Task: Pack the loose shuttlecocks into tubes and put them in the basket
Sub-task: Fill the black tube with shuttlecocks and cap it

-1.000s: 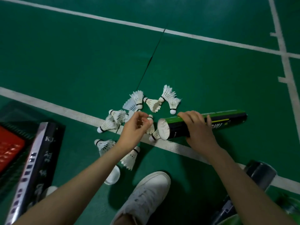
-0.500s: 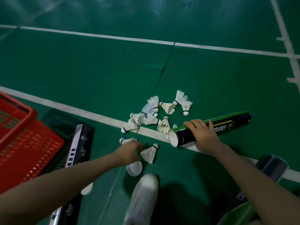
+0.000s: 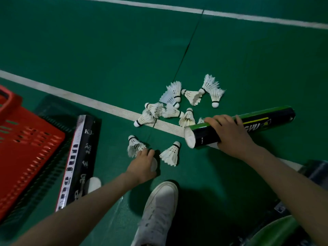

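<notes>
Green-black tube (image 3: 204, 136) gripped by right hand (image 3: 230, 134) | left hand (image 3: 142, 166) curled over white cap (image 3: 154, 165)

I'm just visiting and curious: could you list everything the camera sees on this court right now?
shuttlecocks: about twelve, white, loose on the floor, most clustered at the white line
green-and-black tube: one, lying across the white line
black-and-white tube: one, lying beside the basket
basket: one, red, far left
white cap: one, on the floor near the shoe
spare cap: one, white, next to the black-and-white tube
dark object: one, right edge, too blurred to identify
floor: green, with white lines
shoe: one, white, bottom centre
left hand: grips the white cap
right hand: grips the green-and-black tube near its open end
</notes>
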